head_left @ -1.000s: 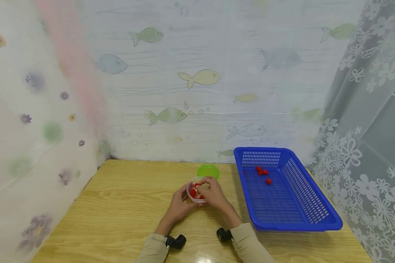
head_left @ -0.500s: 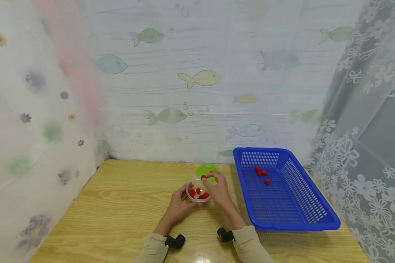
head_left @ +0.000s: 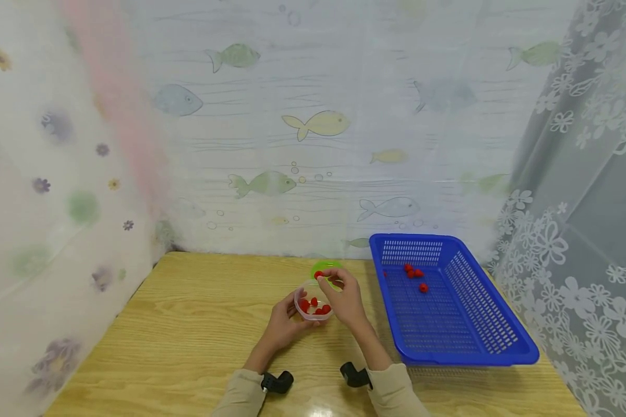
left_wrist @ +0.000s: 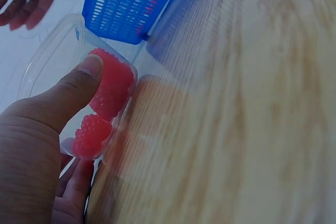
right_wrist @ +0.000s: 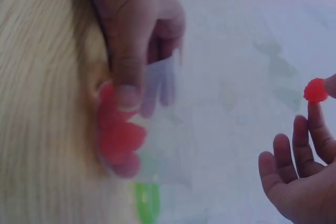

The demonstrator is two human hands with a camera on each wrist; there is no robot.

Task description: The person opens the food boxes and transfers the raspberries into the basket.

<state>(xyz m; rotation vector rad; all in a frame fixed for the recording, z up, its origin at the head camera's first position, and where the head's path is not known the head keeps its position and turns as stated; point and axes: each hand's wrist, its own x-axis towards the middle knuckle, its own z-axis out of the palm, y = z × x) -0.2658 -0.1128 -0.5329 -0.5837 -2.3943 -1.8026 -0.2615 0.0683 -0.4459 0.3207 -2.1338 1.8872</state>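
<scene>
A right hand [head_left: 346, 298] pinches a red berry [head_left: 319, 274] between thumb and fingertip, now above the clear tub [head_left: 319, 294] those fingers dipped into a second ago, as the left hand [head_left: 284, 325] stays wrapped round it, other berries [head_left: 326, 309] below the pinch.

The head view is facing forward and down over the tabletop [head_left: 214, 301] from farther back, while both wrist views are sharing the clear container [left_wrist: 55, 64] up close from opposite sides.
</scene>
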